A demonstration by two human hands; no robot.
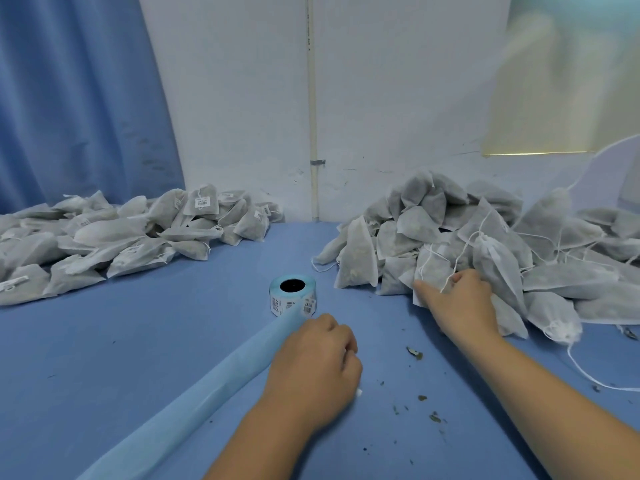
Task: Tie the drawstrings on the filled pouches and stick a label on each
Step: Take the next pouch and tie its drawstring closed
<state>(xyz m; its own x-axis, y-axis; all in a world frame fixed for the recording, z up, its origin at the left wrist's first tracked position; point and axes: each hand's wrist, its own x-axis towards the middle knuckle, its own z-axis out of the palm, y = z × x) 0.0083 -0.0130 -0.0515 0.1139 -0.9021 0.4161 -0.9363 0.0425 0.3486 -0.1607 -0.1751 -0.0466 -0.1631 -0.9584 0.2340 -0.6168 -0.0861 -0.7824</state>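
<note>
Pouches lie in two heaps on the blue table (pixel 138 341). The left heap (pixel 138 230), far off, already has labels on it. The right heap (pixel 519 244) has loose strings, and I see no labels there.

The person's right hand (pixel 460 299) is at the near edge of the right heap. Its fingers curl on one pouch (pixel 433 268), and a white string (pixel 446 284) runs across them. The left hand (pixel 311 368) is well apart, near the middle, with its fingers curled in. A small white bit pokes out under it. I cannot tell if it is a label.

The label roll (pixel 292 296) stands just past the left hand.

The pouch looks light, soft and floppy. Leaf crumbs (pixel 415 353) on the table make me think an open top can spill. I would hold it at the neck, just under the strings, top up.
</note>
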